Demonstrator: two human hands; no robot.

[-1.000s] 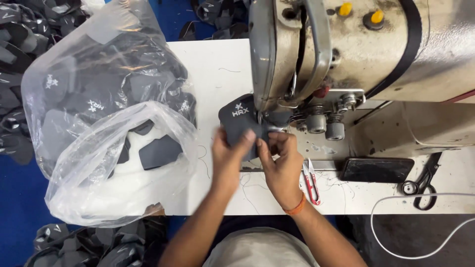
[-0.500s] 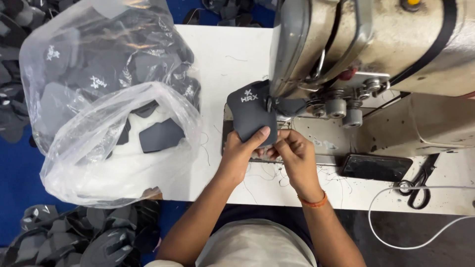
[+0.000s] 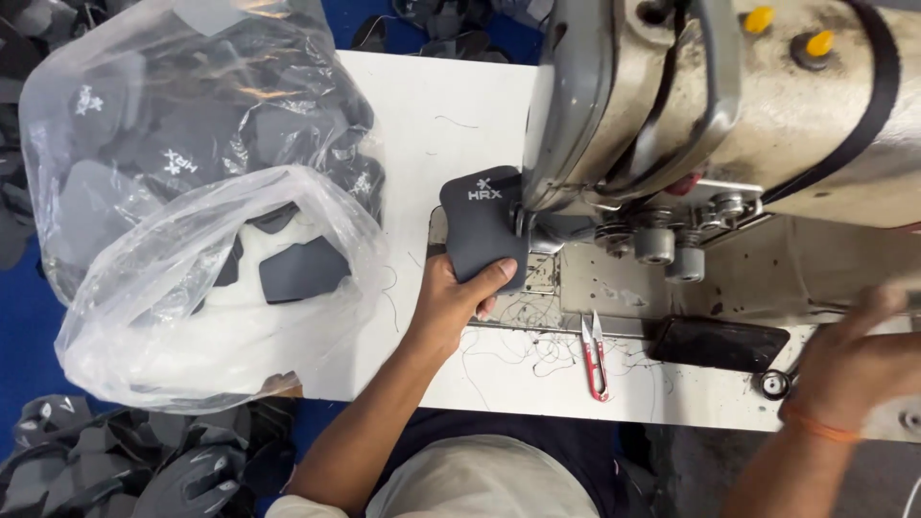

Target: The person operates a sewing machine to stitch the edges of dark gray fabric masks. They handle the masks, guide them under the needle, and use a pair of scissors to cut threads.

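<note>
Head view, near edge first: the person's lap in pale cloth sits against a white worktable (image 3: 451, 105), and a blue floor shows at the left. On that floor by the near-left corner lies a heap of dark cut pieces (image 3: 115, 460), too many and too tangled to count. The left hand (image 3: 451, 305) grasps one dark grey fabric panel (image 3: 483, 225), thumb on top and fingers underneath, holding it flat on the table with its far-right edge under the head of one cream industrial sewing machine (image 3: 758, 115). The right hand (image 3: 854, 360) is blurred at the right edge, with an orange band at the wrist; whether it is clenched or released cannot be told. Between the hands lie one pair of red-handled thread snips (image 3: 595, 357) amid loose threads, and just beside them one flat black slab (image 3: 720, 343). On the table's left end sit two clear plastic bags: a nearer one (image 3: 192, 336) holding a few dark pieces, and a fuller one (image 3: 153, 125) behind it. Two yellow knobs (image 3: 789, 31) top the machine.
</note>
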